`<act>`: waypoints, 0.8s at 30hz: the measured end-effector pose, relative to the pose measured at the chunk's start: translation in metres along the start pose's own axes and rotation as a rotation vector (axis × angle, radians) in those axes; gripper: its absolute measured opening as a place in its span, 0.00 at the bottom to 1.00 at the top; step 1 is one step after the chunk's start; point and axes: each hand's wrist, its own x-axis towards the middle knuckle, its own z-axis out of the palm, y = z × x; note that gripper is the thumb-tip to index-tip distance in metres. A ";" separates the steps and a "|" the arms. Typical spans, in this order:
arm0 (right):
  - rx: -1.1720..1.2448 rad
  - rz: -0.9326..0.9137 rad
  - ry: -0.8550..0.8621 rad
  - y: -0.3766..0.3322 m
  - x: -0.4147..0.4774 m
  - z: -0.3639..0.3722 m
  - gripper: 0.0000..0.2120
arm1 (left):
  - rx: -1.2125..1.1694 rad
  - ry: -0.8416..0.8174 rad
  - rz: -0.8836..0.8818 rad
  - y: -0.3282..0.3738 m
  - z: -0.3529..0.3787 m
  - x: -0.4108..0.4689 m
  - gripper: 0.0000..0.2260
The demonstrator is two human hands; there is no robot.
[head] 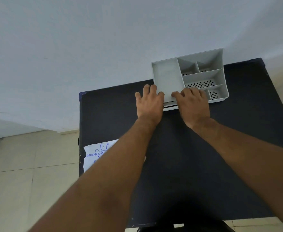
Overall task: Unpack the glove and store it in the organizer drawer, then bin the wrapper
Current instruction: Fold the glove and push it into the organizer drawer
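Note:
A grey organizer (166, 76) with several compartments stands at the far edge of the black table (179, 156), against the wall. Its drawer front (170, 106) shows as a thin white strip below the tray, between my hands. My left hand (150, 104) rests at the organizer's near-left corner, fingers spread, thumb on the front wall. My right hand (193, 104) lies flat over the organizer's front edge and covers the drawer's right part. A white wrapper (95, 156) printed with blue glove outlines lies at the table's left edge, partly under my left forearm. The glove itself is not visible.
The table's left edge drops to a beige tiled floor (28, 181). A pale wall (104, 47) rises right behind the organizer. A dark object, perhaps a stool (187, 227), sits below the table's near edge.

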 end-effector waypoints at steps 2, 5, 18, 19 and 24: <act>-0.011 -0.011 -0.024 0.003 0.004 0.000 0.21 | 0.006 -0.002 0.010 0.000 0.000 0.003 0.15; -0.008 -0.017 0.001 0.003 0.005 0.003 0.19 | -0.029 0.008 0.007 0.000 0.003 0.004 0.15; 0.171 -0.032 0.073 -0.024 -0.039 -0.001 0.22 | -0.520 0.024 -0.213 0.006 0.017 -0.037 0.35; 0.189 -0.065 0.062 -0.029 -0.047 0.000 0.20 | -0.541 0.001 -0.236 0.006 0.019 -0.045 0.34; 0.301 -0.161 -0.161 -0.059 -0.065 0.004 0.23 | -0.435 -0.121 -0.295 -0.010 0.029 -0.087 0.20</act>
